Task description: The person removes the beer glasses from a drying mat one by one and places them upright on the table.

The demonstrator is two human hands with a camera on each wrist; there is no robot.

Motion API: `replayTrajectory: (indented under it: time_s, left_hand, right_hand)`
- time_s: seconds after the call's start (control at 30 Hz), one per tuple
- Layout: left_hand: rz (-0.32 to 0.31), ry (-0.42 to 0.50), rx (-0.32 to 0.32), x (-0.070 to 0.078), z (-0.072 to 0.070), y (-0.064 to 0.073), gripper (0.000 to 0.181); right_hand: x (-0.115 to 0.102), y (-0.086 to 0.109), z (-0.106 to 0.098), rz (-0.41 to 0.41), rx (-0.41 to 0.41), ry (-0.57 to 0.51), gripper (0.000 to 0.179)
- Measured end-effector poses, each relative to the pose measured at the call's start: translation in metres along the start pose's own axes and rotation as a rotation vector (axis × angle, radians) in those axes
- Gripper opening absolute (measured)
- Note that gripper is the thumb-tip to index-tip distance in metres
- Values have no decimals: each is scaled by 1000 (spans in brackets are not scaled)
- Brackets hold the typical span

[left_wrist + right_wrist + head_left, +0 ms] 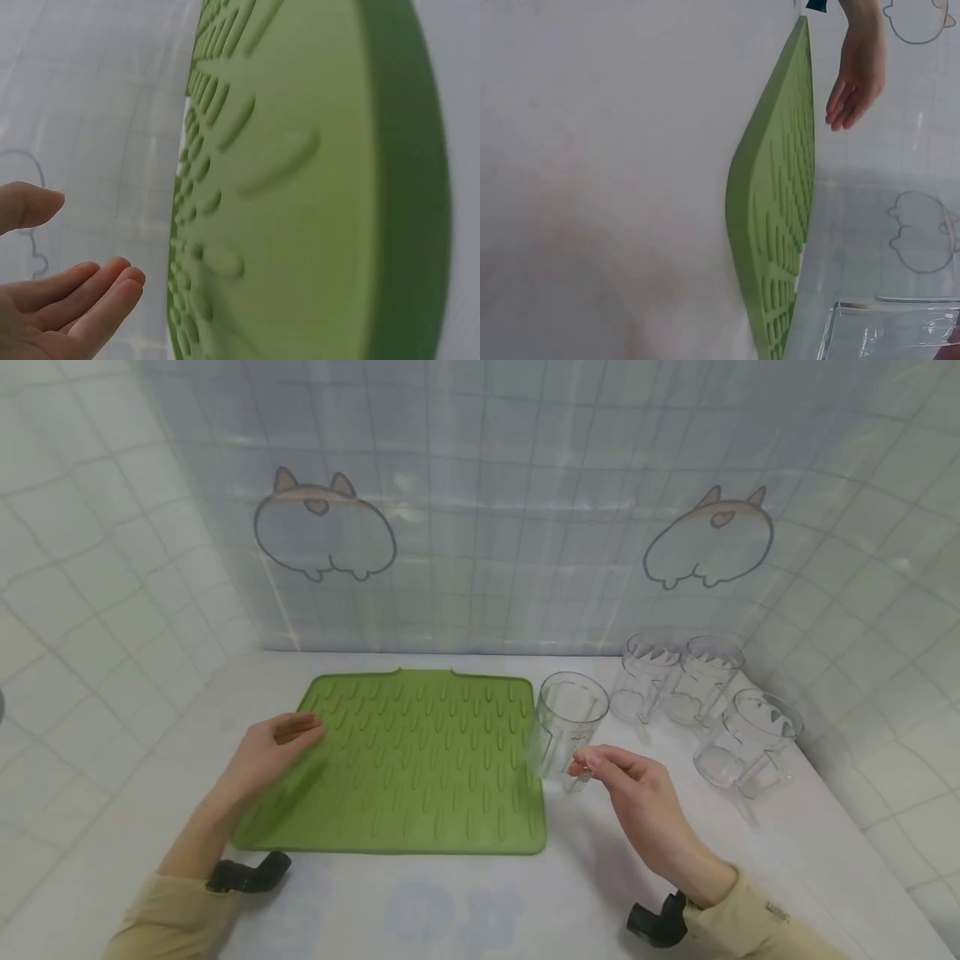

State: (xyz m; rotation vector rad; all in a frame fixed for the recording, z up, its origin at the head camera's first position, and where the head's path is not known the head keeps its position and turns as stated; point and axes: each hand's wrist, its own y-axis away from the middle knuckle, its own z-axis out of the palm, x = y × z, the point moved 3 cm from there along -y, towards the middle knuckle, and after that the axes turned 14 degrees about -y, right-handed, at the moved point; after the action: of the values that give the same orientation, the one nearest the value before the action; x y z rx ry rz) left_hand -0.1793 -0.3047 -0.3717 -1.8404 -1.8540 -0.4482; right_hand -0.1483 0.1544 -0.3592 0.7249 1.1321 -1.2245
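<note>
My right hand (pixel 641 802) pinches the handle of a clear glass mug (pixel 566 731), which stands upright in its hold at the right edge of a green ridged mat (pixel 397 760). Part of that mug (pixel 889 330) shows in the lower right corner of the right wrist view. Over the mat's left side hovers my left hand (pixel 273 747), with nothing in it. In the left wrist view its fingers (pixel 90 300) are loosely extended and the thumb is apart from them, above the mat's ridged surface.
Three more clear mugs, a back one (pixel 645 677), one beside it (pixel 701 681) and a nearer one (pixel 742 739), stand on the white table (pixel 360 902) at the right. A tile-patterned curtain (pixel 480 527) with cartoon drawings closes off the back.
</note>
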Motion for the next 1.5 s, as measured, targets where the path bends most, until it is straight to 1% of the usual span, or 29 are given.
replayTrajectory:
  time_s: [0.17,0.33,0.47,0.53,0.6,0.73,0.8,0.87,0.97,1.07,1.13,1.33,1.5]
  left_hand:
    - [-28,15,-10,-11,-6,-2,68]
    - [-73,-10,-19,-24,-12,-2,72]
    - [-113,-15,-49,-37,-13,-2,78]
    - [-127,-18,-53,-42,-13,-2,79]
    - [-133,-30,-27,-46,-14,-3,77]
    - [-139,-51,64,-50,-18,-2,72]
    - [-149,-55,82,-53,-19,-2,72]
    - [-156,-56,59,-56,-19,-2,74]
    - [-167,-56,-6,-59,-17,-3,78]
    - [-160,-50,-60,-61,-15,-3,80]
    - [-158,-43,-71,-61,-14,-2,79]
    - [-173,-20,-73,-62,-14,-3,79]
    - [-160,-19,-80,-63,-14,-5,79]
  right_hand:
    - [0,-2,-6,-16,9,10,39]
    - [0,-2,-14,-34,18,11,36]
    - [0,-1,-22,-51,31,-5,33]
    - [-1,-1,-27,-61,38,-15,33]
    - [-1,-1,-30,-74,42,-22,33]
    - [-2,-1,-36,-92,47,-25,32]
    - [-2,-1,-38,-96,45,-26,34]
    - [-2,-1,-40,-102,44,-27,35]
    - [-3,0,-45,-104,49,-27,34]
    - [-4,1,-51,-112,54,-27,34]
    - [-5,2,-54,-118,52,-22,33]
    - [-8,3,-67,-145,68,-24,33]
    - [-8,4,-76,-165,89,-45,30]
